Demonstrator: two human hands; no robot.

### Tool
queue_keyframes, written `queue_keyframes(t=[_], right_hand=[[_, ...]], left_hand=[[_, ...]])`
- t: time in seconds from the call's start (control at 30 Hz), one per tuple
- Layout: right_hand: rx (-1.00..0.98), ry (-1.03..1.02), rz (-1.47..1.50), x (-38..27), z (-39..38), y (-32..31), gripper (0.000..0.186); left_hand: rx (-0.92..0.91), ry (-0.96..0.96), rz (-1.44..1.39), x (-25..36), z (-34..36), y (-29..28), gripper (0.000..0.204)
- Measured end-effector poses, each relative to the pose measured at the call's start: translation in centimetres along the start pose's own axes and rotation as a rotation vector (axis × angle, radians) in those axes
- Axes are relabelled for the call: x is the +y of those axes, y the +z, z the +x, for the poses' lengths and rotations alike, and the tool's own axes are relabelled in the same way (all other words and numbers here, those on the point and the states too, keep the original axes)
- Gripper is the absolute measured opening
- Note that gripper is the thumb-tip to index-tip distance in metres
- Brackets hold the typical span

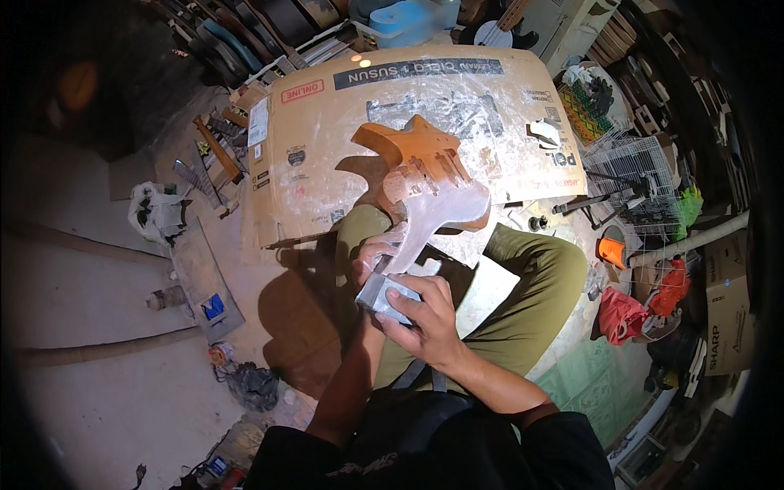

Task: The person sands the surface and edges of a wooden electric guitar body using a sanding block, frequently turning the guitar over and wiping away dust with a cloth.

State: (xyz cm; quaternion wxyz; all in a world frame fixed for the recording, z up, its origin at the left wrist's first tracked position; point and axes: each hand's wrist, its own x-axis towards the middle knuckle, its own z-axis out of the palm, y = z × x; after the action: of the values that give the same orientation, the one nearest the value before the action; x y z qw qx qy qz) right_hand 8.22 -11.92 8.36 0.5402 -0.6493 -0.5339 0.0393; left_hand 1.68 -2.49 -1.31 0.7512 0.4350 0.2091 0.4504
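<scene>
A wooden electric guitar body (433,204) rests across my lap and the cardboard edge. Its far part is orange-brown with cut-outs, while the near part is pale and dusty. My left hand (377,253) is wrapped around its narrow near end, fingers partly hidden behind the wood. In my right hand (426,314) is a grey sanding block (385,296), thumb and fingers gripping its sides. The block is up against the near tip of the body; whether it touches the wood cannot be made out.
Under the work lies a flattened cardboard box (310,122) dusted white. Tools, among them a wooden-handled hammer (216,147), lie at the left. A wire rack (645,171), an orange-tipped thing (612,247) and a red bag (622,314) are at the right. A plastic bag (157,212) sits far left.
</scene>
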Motion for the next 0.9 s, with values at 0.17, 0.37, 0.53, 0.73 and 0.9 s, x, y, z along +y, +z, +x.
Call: queue_keyframes(t=[0.17, 0.37, 0.53, 0.73, 0.9], right_hand=[[0.091, 0.006, -0.117, 0.6, -0.6, -0.2, 0.051], [0.125, 0.064, -0.098, 0.6, -1.2, 0.4, 0.047], [0.083, 0.04, -0.113, 1.6, -1.2, -0.6, 0.046], [0.044, 0.042, -0.127, -0.1, 0.3, 0.1, 0.043], [0.171, 0.056, -0.11, 2.5, -1.5, -0.9, 0.042]], left_hand=[[-0.01, 0.06, 0.098, 0.1, 0.6, 0.6, 0.068], [0.03, -0.013, -0.011, 0.3, 0.6, 0.6, 0.064], [-0.011, 0.043, 0.081, 0.8, 0.6, 1.3, 0.063], [0.165, -0.17, -0.188, -0.5, -0.2, -0.2, 0.06], [0.01, 0.061, 0.16, 0.8, 0.6, 1.7, 0.062]])
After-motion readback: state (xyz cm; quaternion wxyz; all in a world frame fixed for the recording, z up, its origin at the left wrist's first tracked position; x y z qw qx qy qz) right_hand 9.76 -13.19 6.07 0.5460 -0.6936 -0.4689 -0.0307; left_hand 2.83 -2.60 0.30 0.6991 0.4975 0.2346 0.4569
